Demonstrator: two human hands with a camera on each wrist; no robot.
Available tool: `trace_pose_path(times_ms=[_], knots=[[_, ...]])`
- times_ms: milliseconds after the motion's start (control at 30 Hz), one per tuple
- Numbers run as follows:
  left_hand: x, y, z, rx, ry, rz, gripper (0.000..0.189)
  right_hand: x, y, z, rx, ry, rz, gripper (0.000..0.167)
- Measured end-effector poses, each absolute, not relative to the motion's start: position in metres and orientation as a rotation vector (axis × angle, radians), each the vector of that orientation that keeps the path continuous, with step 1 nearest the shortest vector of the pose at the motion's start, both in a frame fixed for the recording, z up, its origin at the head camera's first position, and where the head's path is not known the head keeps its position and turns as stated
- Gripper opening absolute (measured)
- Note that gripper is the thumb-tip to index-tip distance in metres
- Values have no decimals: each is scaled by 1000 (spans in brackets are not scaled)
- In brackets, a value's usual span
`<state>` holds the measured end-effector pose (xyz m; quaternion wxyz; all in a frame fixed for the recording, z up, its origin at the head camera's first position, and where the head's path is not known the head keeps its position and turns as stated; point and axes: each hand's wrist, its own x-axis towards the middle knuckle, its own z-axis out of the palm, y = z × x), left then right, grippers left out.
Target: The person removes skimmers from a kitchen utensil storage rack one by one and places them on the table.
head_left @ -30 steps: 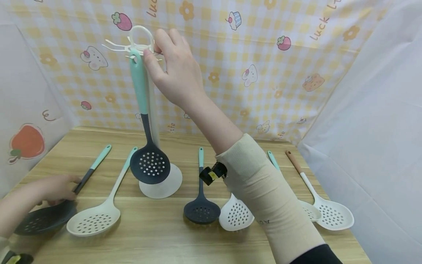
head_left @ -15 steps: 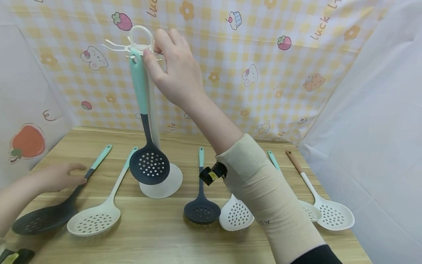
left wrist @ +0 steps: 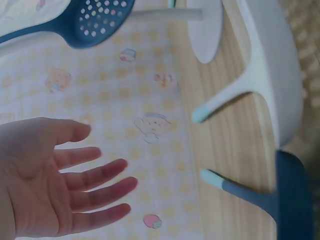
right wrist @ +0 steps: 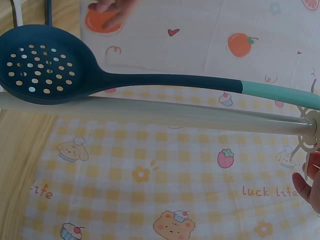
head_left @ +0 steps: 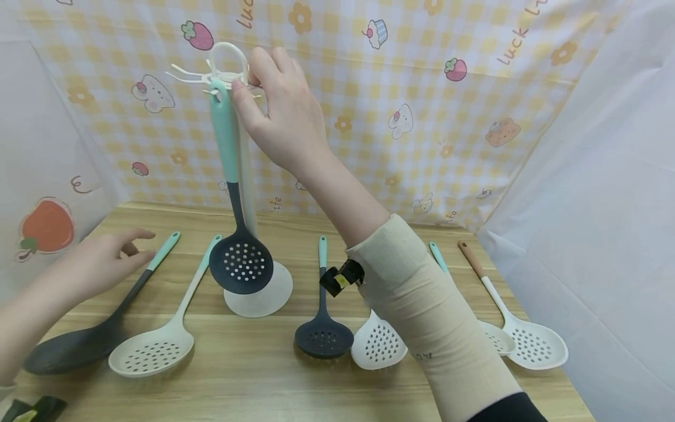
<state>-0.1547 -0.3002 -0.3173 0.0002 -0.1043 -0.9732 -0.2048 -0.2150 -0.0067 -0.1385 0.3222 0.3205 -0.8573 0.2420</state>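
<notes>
My right hand grips the hook ring at the top of a white utensil rack. From a hook on it hangs a skimmer with a mint handle and a dark, round, holed head, in front of the post. My left hand holds nothing, its fingers spread in the left wrist view. It is raised at the left, overlapping the handle side of a dark skimmer with a mint handle that lies on the table. Beside that lies a cream skimmer, its mint-tipped handle pointing back.
Right of the rack's round base lie a dark skimmer and a white slotted turner. Farther right are a white skimmer with a brown handle and a partly hidden one. A patterned cloth stands behind the table.
My left hand has let go of the dark skimmer at the left and moved up and to the right, its fingers extending. My right hand and the hanging skimmer stay nearly still.
</notes>
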Motion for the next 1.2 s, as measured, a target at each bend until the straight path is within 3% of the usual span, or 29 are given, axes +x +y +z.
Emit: trace_pose_path(times_ms=[767, 1200], knots=[[-133, -237, -285, -250, -2552, -881, 70, -215, -7, -139, 822, -2256, 600, 19], [-133, -207, -284, -262, -2396, -743, 72, -215, -6, -139, 831, -2267, 586, 19]])
